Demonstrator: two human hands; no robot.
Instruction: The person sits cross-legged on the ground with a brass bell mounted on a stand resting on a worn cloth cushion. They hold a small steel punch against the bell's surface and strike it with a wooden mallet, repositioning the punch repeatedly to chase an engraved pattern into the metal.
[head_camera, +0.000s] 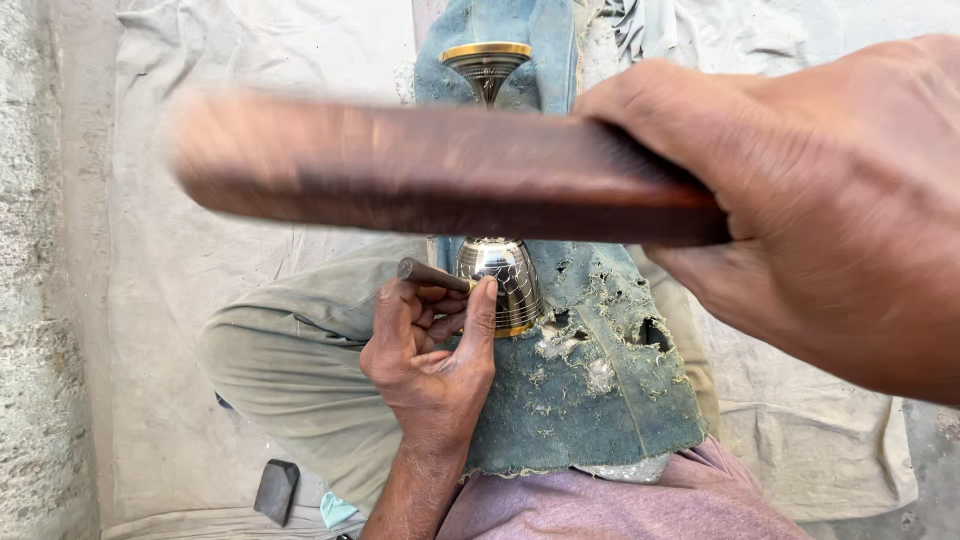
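Silvery metal, patterned and gold-rimmed, the bell-shaped cup (503, 283) lies on worn blue cloth (590, 380), just beside the left hand (430, 360), whose fingers pinch a dark punch (428, 273) against it. Above, the right hand (810, 200) grips a blurred wooden mallet (430, 170).

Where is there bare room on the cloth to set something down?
Bare cloth lies between the concrete edge and the bent knee, above the small dark block. Crowded at centre: left hand holds a punch on the metal cup; right hand holds a wooden bat.
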